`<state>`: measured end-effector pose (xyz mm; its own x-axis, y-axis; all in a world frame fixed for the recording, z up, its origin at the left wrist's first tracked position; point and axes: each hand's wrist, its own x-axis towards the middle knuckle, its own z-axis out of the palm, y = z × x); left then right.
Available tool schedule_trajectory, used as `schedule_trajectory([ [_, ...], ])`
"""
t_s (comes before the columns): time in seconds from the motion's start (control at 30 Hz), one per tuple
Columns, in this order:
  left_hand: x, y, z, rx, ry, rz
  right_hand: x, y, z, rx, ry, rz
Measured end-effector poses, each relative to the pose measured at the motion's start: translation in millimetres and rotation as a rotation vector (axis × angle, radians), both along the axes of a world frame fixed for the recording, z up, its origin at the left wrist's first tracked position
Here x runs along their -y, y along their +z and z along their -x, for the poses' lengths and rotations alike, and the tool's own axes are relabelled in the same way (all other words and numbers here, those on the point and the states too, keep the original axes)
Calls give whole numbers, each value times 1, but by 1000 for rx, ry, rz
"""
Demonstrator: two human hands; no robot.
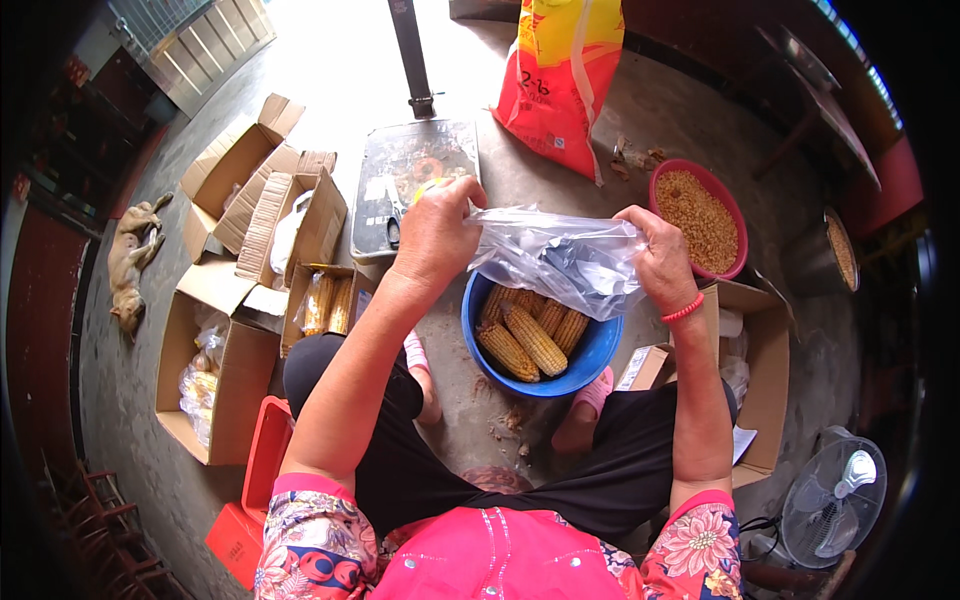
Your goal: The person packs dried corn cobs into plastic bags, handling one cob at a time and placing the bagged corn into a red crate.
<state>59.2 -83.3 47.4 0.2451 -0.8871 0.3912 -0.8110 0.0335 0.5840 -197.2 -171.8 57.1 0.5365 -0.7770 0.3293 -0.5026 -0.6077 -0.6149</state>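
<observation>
The left hand (438,236) and right hand (661,262) are spaced apart at similar height, each clamped on one end of a clear plastic bag (562,262). The bag is stretched between them. Both forearms extend forward over the knees; the left fist is turned inward, with its back visible. The right wrist carries a red beaded bracelet (684,308).

Directly below the bag, between the hands, a blue basin (540,389) containing yellow corn cobs (535,341) stands on the grey floor (460,440). Beyond the left hand: a platform scale (376,205). Beyond the gap between the hands: a red-and-yellow sack (560,105). Right of the right hand: a red basin (742,228) of corn kernels (697,222); nearer the body, a fan (833,500). Left of the left hand: open cardboard boxes (245,385) and, farther out, a dog (128,265) lying on its side.
</observation>
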Motion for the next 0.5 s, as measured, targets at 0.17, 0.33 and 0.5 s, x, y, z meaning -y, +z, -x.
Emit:
schedule_trajectory([
  [0.17, 7, 14, -10, -258, 16, -140, 2, -3, 8, -157, -48, 37],
  [0.33, 0, 18, -9, -1448, -338, -145, 0, -4, 6, -217, -59, 57],
  [0.5, -4, 27, -19, -1441, -522, -226, 7, -5, 7, -131, -86, -38],
])
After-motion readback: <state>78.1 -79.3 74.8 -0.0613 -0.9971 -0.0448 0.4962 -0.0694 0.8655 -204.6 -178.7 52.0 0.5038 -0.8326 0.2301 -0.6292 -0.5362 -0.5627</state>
